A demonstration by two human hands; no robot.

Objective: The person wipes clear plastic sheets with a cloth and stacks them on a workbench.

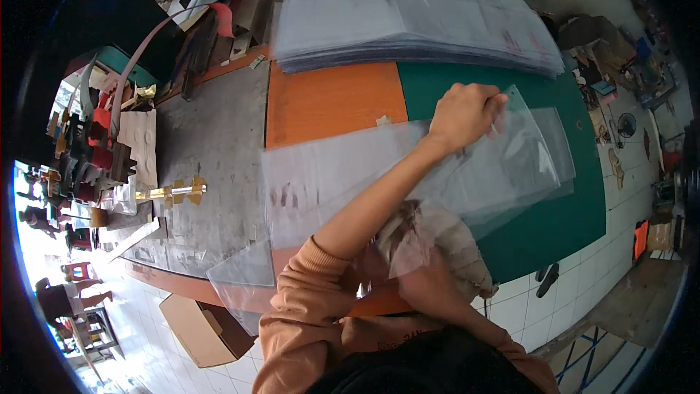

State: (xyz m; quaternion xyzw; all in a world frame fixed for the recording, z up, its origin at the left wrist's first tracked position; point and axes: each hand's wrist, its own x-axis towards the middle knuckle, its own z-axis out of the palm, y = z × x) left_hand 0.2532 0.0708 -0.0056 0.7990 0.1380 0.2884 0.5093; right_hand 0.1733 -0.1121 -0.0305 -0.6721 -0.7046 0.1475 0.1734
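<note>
My left hand (pixel 467 113) reaches across to the right, its fingers closed on the upper edge of a clear plastic sheet (pixel 521 149). That sheet is lifted at its right end and curls over more clear sheets (pixel 328 182) lying flat on the table. Below and nearer to me is my right hand (pixel 430 281), smeared by motion, its fingers not readable. It is against a crumpled beige cloth (pixel 456 244) at the table's near edge. Whether the hand grips the cloth cannot be made out.
A thick stack of clear plastic sheets (pixel 415 22) lies at the far side. The table top has a grey plate (pixel 211 138), an orange part (pixel 328 98) and a green mat (pixel 543 233). A cardboard box (pixel 204 332) stands on the floor at left; sandals (pixel 547 281) lie at right.
</note>
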